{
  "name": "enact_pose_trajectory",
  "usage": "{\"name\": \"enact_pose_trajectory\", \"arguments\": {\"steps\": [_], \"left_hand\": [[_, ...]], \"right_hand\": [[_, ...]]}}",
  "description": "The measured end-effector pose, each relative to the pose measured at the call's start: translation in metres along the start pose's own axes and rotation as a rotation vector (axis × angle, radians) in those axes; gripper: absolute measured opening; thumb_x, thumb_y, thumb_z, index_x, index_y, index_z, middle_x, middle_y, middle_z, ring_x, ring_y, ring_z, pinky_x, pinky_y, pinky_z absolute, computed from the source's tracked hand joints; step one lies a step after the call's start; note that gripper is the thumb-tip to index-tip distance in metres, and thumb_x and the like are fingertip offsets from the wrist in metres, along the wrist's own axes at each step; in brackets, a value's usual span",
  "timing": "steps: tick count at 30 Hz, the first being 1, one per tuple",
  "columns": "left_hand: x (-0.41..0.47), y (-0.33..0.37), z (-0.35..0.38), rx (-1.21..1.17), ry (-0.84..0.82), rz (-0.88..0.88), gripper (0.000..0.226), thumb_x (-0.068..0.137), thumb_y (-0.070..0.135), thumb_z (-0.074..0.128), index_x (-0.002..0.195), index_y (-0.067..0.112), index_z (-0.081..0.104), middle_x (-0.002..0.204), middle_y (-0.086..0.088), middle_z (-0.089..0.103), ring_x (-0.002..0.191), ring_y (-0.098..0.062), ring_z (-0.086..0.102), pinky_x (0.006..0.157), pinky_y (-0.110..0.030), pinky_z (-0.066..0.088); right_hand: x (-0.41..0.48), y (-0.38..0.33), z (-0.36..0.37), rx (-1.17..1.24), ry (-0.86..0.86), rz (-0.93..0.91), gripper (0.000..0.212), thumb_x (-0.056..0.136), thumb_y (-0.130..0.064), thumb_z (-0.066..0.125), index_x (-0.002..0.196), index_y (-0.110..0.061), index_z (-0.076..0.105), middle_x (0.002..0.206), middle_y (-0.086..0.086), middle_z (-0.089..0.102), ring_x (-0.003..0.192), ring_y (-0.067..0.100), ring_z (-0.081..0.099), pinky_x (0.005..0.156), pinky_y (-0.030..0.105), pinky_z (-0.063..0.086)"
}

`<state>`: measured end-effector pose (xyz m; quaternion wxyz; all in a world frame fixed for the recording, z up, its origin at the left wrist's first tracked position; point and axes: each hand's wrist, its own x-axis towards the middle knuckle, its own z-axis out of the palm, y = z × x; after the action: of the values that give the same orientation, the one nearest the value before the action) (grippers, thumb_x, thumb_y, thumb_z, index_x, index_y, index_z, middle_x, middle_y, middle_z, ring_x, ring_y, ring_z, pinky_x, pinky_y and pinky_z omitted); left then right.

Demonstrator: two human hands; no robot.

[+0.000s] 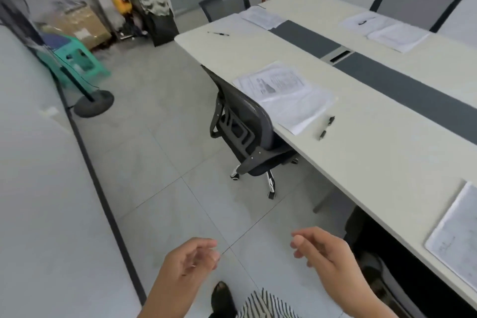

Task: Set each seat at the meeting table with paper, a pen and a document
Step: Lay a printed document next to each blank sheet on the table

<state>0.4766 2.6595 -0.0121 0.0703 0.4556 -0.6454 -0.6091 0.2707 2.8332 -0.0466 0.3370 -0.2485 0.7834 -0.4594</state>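
Both hands hang low over the tiled floor (160,157), apart from each other and clear of the table. The left hand (192,259) has its fingers loosely curled with nothing in them, and the right hand (322,250) is likewise relaxed and empty, its fingertips turned toward the left one. The meeting table (374,152) is cream with a dark strip (402,85) down its middle and runs along the right side of the view. At the nearest black chair (242,131), pushed in at the table's near edge, a printed document on loose sheets (284,95) lies on the tabletop, with a black pen (330,121) just beside its right corner. At the far left end a second pen (219,33) lies alone near the table edge, well apart from another stack of paper (260,17) in front of a mesh-backed chair (224,2). Across the table, a third set of papers (382,29) sits before a chair (415,2), a pen (365,20) resting on top of it. One more sheet (454,235) lies at the near edge at lower right. A green plastic stool (77,59), a cardboard box (80,23) and a round stand base (94,104) sit by the left wall.
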Motion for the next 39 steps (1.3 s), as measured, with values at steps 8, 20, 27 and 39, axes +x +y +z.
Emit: {"name": "enact_pose_trajectory", "arguments": {"steps": [8, 20, 27, 39], "left_hand": [[0.062, 0.01, -0.114, -0.009, 0.103, -0.01, 0.01, 0.087, 0.006, 0.065, 0.093, 0.013, 0.071, 0.085, -0.012, 0.075, 0.075, -0.016, 0.073, 0.074, -0.033, 0.054], [0.245, 0.082, -0.154, 0.016, 0.034, -0.025, 0.012, 0.086, 0.002, 0.064, 0.093, 0.009, 0.071, 0.083, -0.016, 0.074, 0.074, -0.018, 0.072, 0.066, -0.025, 0.055], [0.361, 0.165, -0.185, 0.054, 0.032, 0.069, 0.015, 0.086, 0.0, 0.063, 0.092, 0.011, 0.071, 0.082, -0.015, 0.074, 0.074, -0.02, 0.072, 0.074, -0.034, 0.054], [0.564, 0.266, -0.169, 0.203, -0.392, 0.107, 0.025, 0.074, 0.032, 0.067, 0.096, 0.021, 0.072, 0.089, -0.002, 0.076, 0.083, -0.014, 0.073, 0.079, -0.028, 0.054]], "right_hand": [[0.06, -0.07, 0.074, -0.003, 0.011, -0.031, 0.014, 0.085, -0.037, 0.062, 0.091, -0.028, 0.072, 0.083, -0.005, 0.075, 0.076, 0.008, 0.07, 0.063, 0.023, 0.054], [0.245, -0.12, 0.087, 0.045, 0.106, 0.042, 0.024, 0.082, -0.046, 0.058, 0.09, -0.029, 0.073, 0.082, -0.005, 0.075, 0.075, 0.008, 0.07, 0.072, 0.039, 0.058], [0.361, -0.176, 0.062, 0.142, 0.172, 0.036, 0.011, 0.091, -0.025, 0.062, 0.09, -0.025, 0.073, 0.083, -0.002, 0.076, 0.075, 0.009, 0.071, 0.064, 0.016, 0.052], [0.469, -0.18, 0.055, 0.193, 0.534, 0.331, 0.008, 0.09, -0.03, 0.065, 0.087, -0.027, 0.073, 0.079, -0.003, 0.074, 0.074, 0.012, 0.07, 0.075, 0.044, 0.055]]}}
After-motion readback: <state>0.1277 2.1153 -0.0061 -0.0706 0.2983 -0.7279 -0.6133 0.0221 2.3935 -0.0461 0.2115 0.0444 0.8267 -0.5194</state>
